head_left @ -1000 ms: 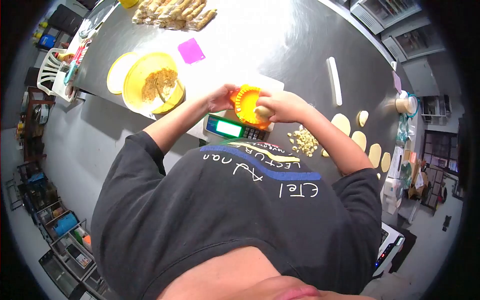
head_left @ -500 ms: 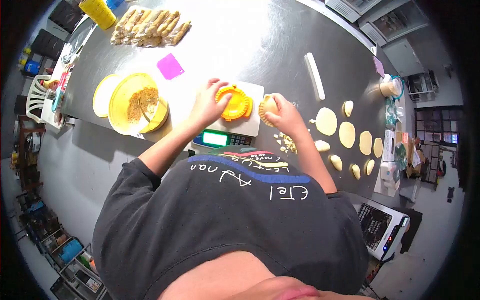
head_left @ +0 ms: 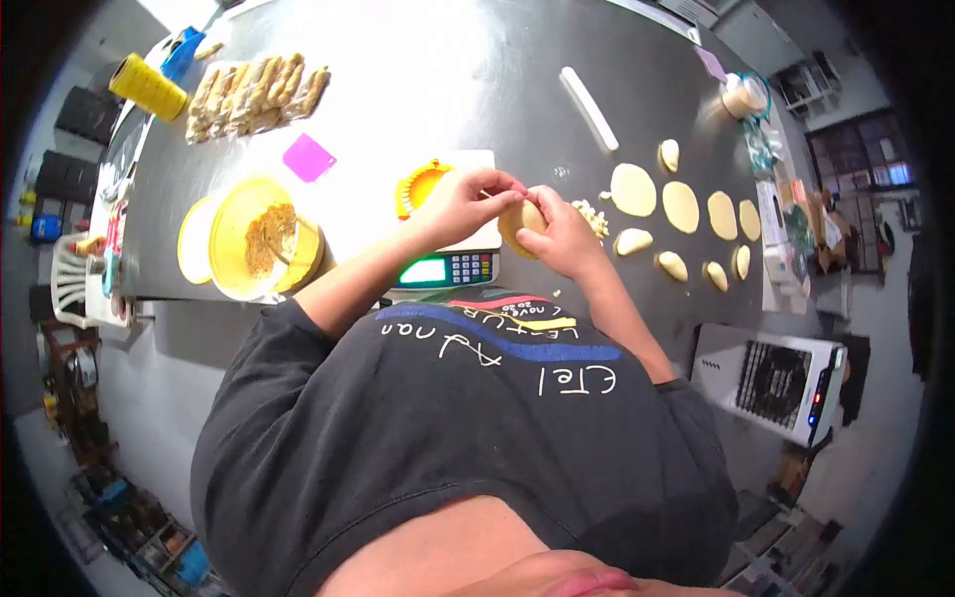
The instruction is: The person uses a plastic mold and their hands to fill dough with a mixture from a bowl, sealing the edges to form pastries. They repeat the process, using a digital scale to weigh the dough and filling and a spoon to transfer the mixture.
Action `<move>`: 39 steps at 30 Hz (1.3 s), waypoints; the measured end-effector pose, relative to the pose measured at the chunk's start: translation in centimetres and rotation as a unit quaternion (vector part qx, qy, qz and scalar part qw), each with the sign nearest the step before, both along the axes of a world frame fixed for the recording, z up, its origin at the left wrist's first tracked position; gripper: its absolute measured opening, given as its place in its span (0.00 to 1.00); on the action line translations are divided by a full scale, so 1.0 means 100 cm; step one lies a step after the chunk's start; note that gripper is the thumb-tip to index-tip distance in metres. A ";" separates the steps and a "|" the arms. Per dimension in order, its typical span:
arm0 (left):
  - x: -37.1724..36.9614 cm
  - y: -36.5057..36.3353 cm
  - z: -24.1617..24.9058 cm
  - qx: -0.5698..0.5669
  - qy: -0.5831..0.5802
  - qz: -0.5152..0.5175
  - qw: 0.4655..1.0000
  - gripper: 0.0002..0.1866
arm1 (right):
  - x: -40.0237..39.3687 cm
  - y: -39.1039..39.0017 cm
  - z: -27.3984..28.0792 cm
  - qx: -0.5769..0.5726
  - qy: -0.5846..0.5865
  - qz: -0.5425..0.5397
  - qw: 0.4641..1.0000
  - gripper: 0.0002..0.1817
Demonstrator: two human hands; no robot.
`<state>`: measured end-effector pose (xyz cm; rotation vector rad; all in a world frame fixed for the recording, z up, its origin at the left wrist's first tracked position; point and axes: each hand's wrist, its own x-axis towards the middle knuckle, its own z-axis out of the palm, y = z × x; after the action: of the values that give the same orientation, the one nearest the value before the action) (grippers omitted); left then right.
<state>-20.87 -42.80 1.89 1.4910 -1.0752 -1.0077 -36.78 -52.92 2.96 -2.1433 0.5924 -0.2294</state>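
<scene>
A half-moon dough pastry (head_left: 515, 227) with a crimped edge sits in my right hand (head_left: 569, 239), whose fingers are wrapped round it. My left hand (head_left: 466, 207) reaches across and pinches at the upper edge of that pastry; any scrap between those fingertips is too small to make out. Partly behind the left hand, an orange dumpling mold (head_left: 423, 187) lies opened on a digital kitchen scale (head_left: 477, 159). Small dough trimmings (head_left: 592, 219) are scattered just beyond the right hand.
On the left stands a yellow bowl (head_left: 227, 239) of crumbly filling with a spoon, beside a pale lid (head_left: 195, 239). Several dough rounds (head_left: 632, 189) and dough pieces (head_left: 633, 241) lie right, below a white rolling pin (head_left: 589, 107). Bagged breadsticks (head_left: 259, 95) and a purple scraper (head_left: 309, 157) are farther back.
My left hand has let go of the orange mold and moved right to the pastry's edge. My right hand still holds the pastry. The whole view has shifted slightly.
</scene>
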 end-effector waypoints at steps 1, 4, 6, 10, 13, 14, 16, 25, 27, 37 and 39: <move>-0.001 -0.001 -0.003 -0.031 0.030 -0.015 0.999 0.13 | -0.005 0.001 0.001 0.001 -0.001 -0.012 1.000 0.23; -0.006 -0.001 0.000 -0.107 -0.027 -0.074 0.991 0.14 | -0.018 0.004 0.005 0.025 -0.019 -0.041 0.999 0.22; -0.012 -0.006 -0.001 -0.123 -0.051 -0.099 0.986 0.13 | -0.027 0.006 0.009 0.010 -0.026 -0.067 0.997 0.21; -0.032 -0.018 -0.007 -0.122 -0.061 -0.059 0.989 0.09 | -0.045 0.005 0.018 0.033 -0.011 -0.092 0.995 0.20; -0.048 -0.025 -0.002 -0.087 -0.063 -0.028 0.994 0.09 | -0.059 0.004 0.010 0.017 -0.066 -0.114 0.991 0.20; -0.052 -0.028 -0.005 -0.086 -0.062 -0.037 0.994 0.09 | -0.063 0.004 0.011 0.021 -0.067 -0.123 0.990 0.20; -0.059 -0.035 -0.011 -0.069 -0.002 -0.035 0.997 0.10 | -0.073 0.003 0.012 0.026 -0.069 -0.138 0.988 0.20; -0.094 -0.073 0.017 0.020 0.191 -0.098 0.977 0.10 | -0.114 -0.023 0.009 0.025 -0.095 -0.173 0.980 0.25; -0.104 -0.082 0.021 0.009 0.192 -0.117 0.974 0.10 | -0.127 -0.029 0.023 0.089 -0.068 -0.164 0.980 0.30; -0.168 -0.118 0.019 -0.119 -0.016 -0.100 0.988 0.11 | -0.188 -0.082 0.035 0.088 -0.158 -0.126 0.975 0.37; -0.180 -0.125 0.018 -0.070 -0.015 -0.077 0.994 0.10 | -0.199 -0.089 0.044 0.065 -0.123 -0.123 0.983 0.37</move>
<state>-38.85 -55.33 3.65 1.3296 -1.2706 -0.9970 -56.65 -61.83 7.38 -1.8768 0.7050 -0.5679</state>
